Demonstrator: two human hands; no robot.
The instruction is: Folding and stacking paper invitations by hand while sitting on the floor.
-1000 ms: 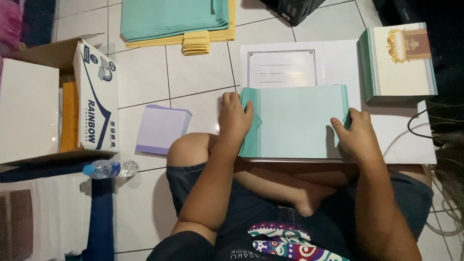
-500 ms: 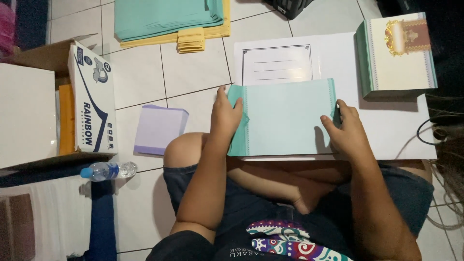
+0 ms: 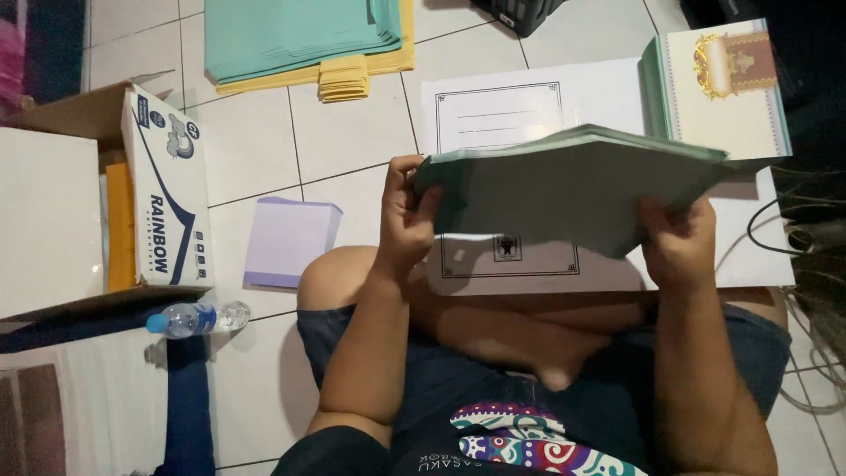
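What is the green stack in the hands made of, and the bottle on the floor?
The green stack looks like matte paper or thin card: many thin layered edges show, and it sags a little between the left hand and right hand. The bottle seems to be clear glossy plastic, see-through with a blue cap.

One water bottle (image 3: 196, 318); one cardboard box (image 3: 163, 198); two hands.

You hold a pale green paper stack (image 3: 573, 189) (greyish in shadow); below it lies a white sheet (image 3: 493, 115) with black borders, beside 1 lilac pad (image 3: 291, 240).
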